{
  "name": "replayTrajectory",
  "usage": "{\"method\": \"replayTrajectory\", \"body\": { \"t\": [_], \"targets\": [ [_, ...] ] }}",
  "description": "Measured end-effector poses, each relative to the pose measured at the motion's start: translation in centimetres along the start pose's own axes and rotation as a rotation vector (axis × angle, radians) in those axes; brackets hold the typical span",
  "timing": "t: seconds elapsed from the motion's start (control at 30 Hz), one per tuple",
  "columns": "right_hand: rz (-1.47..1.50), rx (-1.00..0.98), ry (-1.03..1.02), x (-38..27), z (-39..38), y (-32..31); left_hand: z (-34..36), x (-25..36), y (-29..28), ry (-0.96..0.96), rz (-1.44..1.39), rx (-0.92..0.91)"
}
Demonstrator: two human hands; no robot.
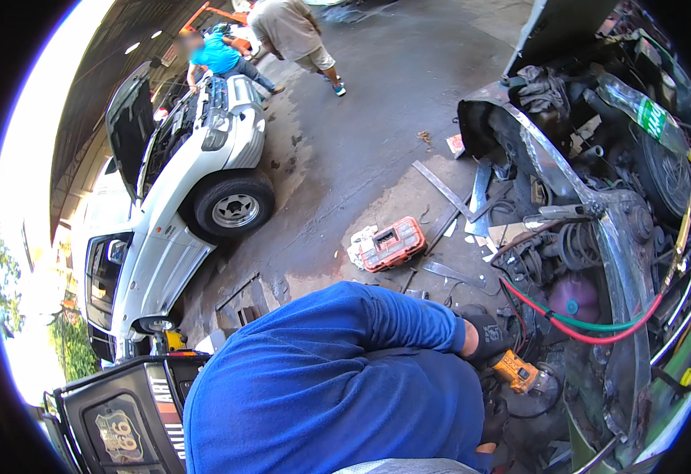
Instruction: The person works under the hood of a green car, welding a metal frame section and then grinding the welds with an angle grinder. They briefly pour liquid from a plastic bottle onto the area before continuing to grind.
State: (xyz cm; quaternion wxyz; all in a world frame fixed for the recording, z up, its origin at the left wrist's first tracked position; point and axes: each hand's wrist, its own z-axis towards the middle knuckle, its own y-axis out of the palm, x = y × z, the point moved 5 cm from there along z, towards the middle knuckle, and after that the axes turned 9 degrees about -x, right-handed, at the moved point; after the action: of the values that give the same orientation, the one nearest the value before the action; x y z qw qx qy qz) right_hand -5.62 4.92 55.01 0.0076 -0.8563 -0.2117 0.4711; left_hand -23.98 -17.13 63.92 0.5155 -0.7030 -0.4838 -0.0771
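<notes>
My left arm, in a blue sleeve, bends across the lower middle. My left hand, in a dark glove, is closed at the back end of a yellow and black power tool that looks like an angle grinder. Its round head points right, low among the vehicle's metal parts. Below it, my right hand shows only as a dark gloved shape in shadow, close to the tool, its fingers hidden. Beside the tool rises a rusty, dirty metal frame member of a stripped vehicle front.
Red and green hoses loop over the frame near the tool. A coil spring and a plastic bottle sit among the parts. On the floor lie a red toolbox and metal strips. A white vehicle and two people stand beyond.
</notes>
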Motion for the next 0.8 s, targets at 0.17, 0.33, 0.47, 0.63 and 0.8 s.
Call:
{"method": "replayTrajectory", "body": {
  "t": [0.17,0.33,0.47,0.63,0.8],
  "targets": [
    [-0.037,0.055,0.191,-1.4,-1.0,0.4,2.1,-1.2,0.9,0.076,0.079,0.02],
    [-0.092,0.187,0.02,-3.0,-2.4,-0.2,3.3,-0.2,-0.5,-0.029,-0.057,-0.175],
    [0.137,0.325,0.017,-3.1,-2.9,0.2,3.6,3.2,-2.3,-0.055,0.042,-0.229],
    [0.42,0.381,0.044,-2.6,-4.4,-0.3,4.7,5.8,-2.7,-0.05,0.135,-0.195],
    [0.802,0.373,0.009,-2.5,-4.9,-0.9,5.5,6.9,-1.6,-0.045,0.184,-0.178]
  ]
}}
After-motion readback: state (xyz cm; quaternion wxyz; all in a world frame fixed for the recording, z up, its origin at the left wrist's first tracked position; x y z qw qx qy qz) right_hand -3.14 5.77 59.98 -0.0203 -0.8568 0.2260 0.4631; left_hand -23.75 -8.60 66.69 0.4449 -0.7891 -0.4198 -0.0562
